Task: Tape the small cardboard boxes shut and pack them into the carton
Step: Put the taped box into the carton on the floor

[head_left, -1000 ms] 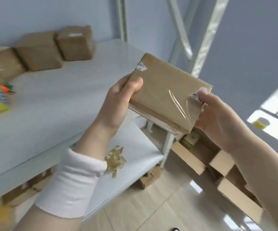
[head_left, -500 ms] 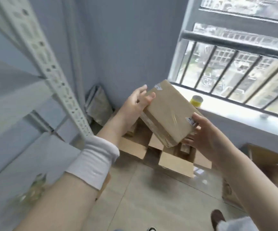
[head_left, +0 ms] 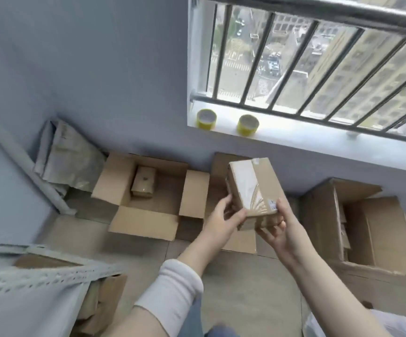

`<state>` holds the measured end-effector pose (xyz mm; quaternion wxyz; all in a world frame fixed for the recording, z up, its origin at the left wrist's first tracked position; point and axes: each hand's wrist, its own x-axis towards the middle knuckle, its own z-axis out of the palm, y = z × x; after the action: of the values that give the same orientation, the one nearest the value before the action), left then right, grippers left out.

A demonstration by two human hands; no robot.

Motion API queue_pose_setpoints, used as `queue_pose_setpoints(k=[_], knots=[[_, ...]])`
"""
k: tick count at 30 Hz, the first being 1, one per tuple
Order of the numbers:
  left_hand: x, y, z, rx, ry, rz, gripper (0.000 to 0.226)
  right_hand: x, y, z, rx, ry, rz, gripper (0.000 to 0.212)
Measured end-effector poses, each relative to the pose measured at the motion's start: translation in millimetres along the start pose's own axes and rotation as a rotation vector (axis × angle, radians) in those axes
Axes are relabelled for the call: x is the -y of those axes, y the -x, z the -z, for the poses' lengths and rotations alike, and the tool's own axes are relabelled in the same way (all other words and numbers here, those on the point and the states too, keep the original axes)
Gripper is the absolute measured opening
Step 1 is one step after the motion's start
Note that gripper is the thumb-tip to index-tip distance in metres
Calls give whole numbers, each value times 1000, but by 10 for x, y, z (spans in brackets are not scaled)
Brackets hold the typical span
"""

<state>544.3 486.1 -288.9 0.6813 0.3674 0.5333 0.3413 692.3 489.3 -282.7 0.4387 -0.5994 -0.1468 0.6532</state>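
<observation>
A: What's different from a second ago?

B: The view has swung off the shelf (head_left: 51, 276), which now sits only at the lower left. A second ago the small box was held over the shelf top; now it is over the floor under the window.

A: And the carton?

B: The carton (head_left: 146, 223) has come into view left of centre, on the floor, flaps spread. One packed box (head_left: 143, 182) already lies inside, towards the back wall. The rest of its floor looks free.

A: The hands?

B: The left hand (head_left: 221, 220) grips the near left corner of the small box (head_left: 253, 188), fingers curled round it. The right hand (head_left: 279, 229) clasps the near right end, thumb on top and fingers beneath. The box is in the air, to the right of the carton and apart from it, with a pale strip of tape running along its top face.

A: So the taping is finished?

B: On this one, I judge so. Packing comes next: carry it left and down beside the other box.

A: Anything further right?

B: A second carton (head_left: 367, 227) by the wall. Don't confuse them.
</observation>
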Motion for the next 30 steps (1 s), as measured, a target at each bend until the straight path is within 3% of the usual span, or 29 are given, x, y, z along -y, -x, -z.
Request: queue_pose_setpoints(k=[8, 12, 20, 26, 30], knots=[[1065, -1555, 115, -123, 90, 340, 48, -795, -1700, 368, -178, 112, -280, 47], [1865, -2718, 134, -223, 88, 366, 44, -1211, -3021, 577, -239, 162, -307, 32], [3858, -4828, 343, -473, -4, 445, 42, -2626, -5597, 967, -275, 137, -447, 43], [4737, -5604, 516, -615, -32, 529, 40, -3371, -6406, 1073, -370, -12, -562, 51], [4950, -5803, 629, -663, -16, 507, 38, -3568, -6611, 971, -436, -161, -529, 55]])
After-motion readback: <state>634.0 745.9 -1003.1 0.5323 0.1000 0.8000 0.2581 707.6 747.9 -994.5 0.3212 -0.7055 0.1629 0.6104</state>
